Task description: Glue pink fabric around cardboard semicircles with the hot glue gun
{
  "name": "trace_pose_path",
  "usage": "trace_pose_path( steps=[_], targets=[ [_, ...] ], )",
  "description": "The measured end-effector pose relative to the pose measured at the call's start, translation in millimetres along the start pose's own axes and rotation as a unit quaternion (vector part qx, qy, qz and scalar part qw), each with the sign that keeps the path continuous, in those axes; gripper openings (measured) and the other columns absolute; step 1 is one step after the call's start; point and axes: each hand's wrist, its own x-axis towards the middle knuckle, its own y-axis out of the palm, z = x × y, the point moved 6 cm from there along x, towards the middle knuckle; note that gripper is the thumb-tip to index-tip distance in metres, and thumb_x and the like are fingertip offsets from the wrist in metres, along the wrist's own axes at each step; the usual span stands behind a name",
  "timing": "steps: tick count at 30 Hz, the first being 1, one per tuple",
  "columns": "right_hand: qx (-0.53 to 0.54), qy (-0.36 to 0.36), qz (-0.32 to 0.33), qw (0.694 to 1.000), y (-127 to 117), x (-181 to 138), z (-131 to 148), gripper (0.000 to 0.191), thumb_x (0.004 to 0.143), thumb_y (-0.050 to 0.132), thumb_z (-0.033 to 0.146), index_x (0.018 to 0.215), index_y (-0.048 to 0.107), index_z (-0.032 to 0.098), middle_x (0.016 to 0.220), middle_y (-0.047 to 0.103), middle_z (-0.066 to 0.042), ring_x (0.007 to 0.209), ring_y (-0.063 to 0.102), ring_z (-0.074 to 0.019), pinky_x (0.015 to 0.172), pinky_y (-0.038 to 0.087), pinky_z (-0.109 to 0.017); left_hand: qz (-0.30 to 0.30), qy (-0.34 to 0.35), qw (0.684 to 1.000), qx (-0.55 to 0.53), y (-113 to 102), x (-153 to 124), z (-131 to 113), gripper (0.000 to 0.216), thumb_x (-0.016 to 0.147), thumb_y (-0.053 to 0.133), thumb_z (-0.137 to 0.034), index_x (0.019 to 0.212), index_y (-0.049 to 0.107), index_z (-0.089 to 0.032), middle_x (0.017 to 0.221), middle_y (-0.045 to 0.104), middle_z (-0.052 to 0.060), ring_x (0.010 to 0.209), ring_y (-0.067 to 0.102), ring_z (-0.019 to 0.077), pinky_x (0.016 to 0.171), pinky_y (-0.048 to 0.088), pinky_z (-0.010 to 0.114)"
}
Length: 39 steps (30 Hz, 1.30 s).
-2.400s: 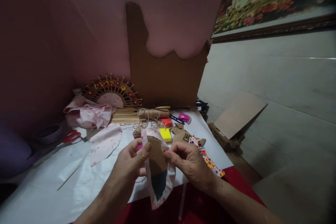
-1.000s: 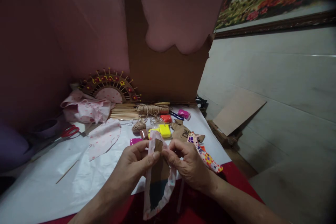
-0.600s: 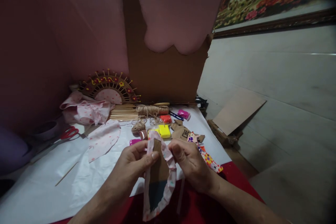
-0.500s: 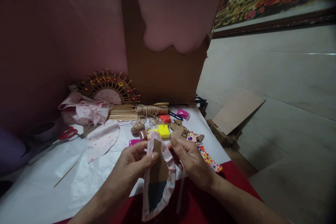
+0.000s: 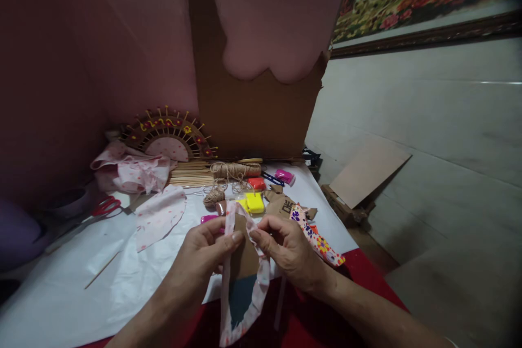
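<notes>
Both hands hold up a leaf-shaped cardboard piece (image 5: pixel 244 261) edged with pink spotted fabric (image 5: pixel 261 283), just above the near table edge. My left hand (image 5: pixel 204 258) pinches the fabric border on the left side with thumb and forefinger. My right hand (image 5: pixel 287 250) pinches the border on the right side, its fingertips almost meeting the left thumb. The lower part of the cardboard is dark teal. The fabric hangs down past the piece's tip.
On the white paper-covered table (image 5: pixel 73 293) lie red scissors (image 5: pixel 104 206), a pink fabric cutout (image 5: pixel 159 217), twine (image 5: pixel 234 171), skewers (image 5: pixel 191 174), yellow clay (image 5: pixel 255 202), a decorated fan (image 5: pixel 169 136) and a flowered strip (image 5: pixel 320 242). A tall cardboard panel (image 5: pixel 253 114) stands behind.
The right hand's fingers have moved left along the fabric border toward the left thumb. The piece sits slightly lower and tilted. The left hand keeps its pinch.
</notes>
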Motion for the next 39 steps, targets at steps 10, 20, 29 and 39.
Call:
trace_pose_path(
  steps=[10,20,29,39],
  targets=[
    [0.192,0.109,0.043,0.974,4,4,-8,0.043,0.074,0.065,0.058,0.066,0.052,0.017,0.051,0.046,0.007,0.036,0.034,-0.0043,0.034,0.025,-0.018,0.009,0.004,1.0,-0.01,2,-1,-2,0.036,0.07,0.074,-0.038,0.098,0.07,-0.016,0.068,0.07,0.004,0.056,0.06,0.0145,0.053,0.043,0.024],
    [0.182,0.071,0.034,0.98,-6,10,-6,0.057,0.076,0.049,0.071,0.067,0.055,0.015,0.055,0.051,0.002,0.04,0.039,-0.0054,0.034,0.027,-0.017,-0.007,-0.01,0.994,-0.11,3,3,-4,0.023,0.069,0.076,-0.026,0.086,0.068,-0.013,0.071,0.072,0.005,0.053,0.062,0.0121,0.051,0.048,0.021],
    [0.033,-0.024,0.058,0.997,0,19,4,0.038,0.081,0.06,0.052,0.067,0.056,0.017,0.062,0.053,0.001,0.058,0.051,-0.0129,0.055,0.042,-0.025,-0.055,0.081,0.983,-0.153,-13,10,-6,0.024,0.075,0.071,-0.029,0.093,0.065,-0.014,0.079,0.075,0.006,0.063,0.067,0.0148,0.055,0.05,0.023],
    [0.073,-0.092,-0.048,0.992,-21,6,-4,0.029,0.086,0.059,0.042,0.075,0.061,0.015,0.063,0.049,0.002,0.057,0.044,-0.0115,0.053,0.036,-0.024,0.048,0.166,0.984,-0.037,-3,9,-15,0.033,0.064,0.08,-0.027,0.094,0.071,-0.018,0.093,0.075,0.008,0.085,0.065,0.0219,0.078,0.047,0.031]
  ],
)
